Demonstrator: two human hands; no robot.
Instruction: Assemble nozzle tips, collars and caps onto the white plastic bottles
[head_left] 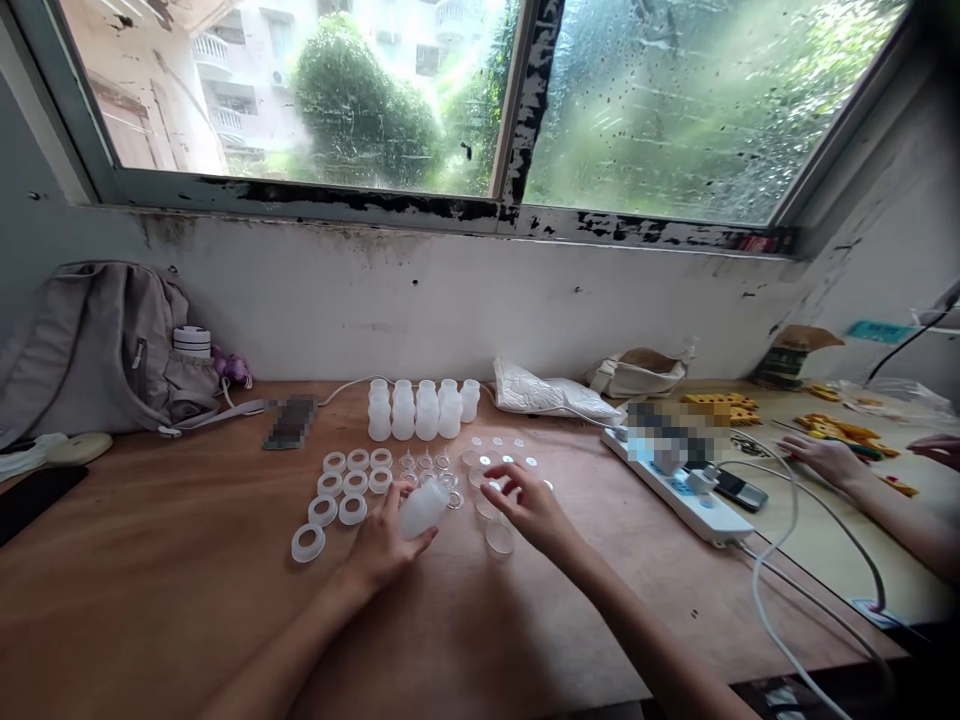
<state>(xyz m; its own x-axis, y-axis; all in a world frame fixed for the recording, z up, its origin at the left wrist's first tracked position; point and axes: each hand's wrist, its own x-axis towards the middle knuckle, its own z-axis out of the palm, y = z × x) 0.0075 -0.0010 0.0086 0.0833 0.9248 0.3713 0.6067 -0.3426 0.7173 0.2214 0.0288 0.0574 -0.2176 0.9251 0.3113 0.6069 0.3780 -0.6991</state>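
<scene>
My left hand [386,545] is wrapped round a small frosted plastic bottle [422,510], tilted with its mouth up and to the right. My right hand [531,505] hovers over clear round caps [499,538] and small white discs [531,462], its fingers bent and apart, with nothing visible in them. Left of the bottle lie several white screw rings [322,511] in rows. Clear teats [426,462] stand between the rings and the caps, some hidden by my left hand and the bottle. Several more frosted bottles [427,418] stand grouped behind them.
A white power strip [679,490] with cables lies to the right. Beyond it, another person's hand [825,460] is near yellow parts [844,432]. A grey backpack [97,350], a blurred phone [291,422] and a white plastic bag [547,392] lie along the back.
</scene>
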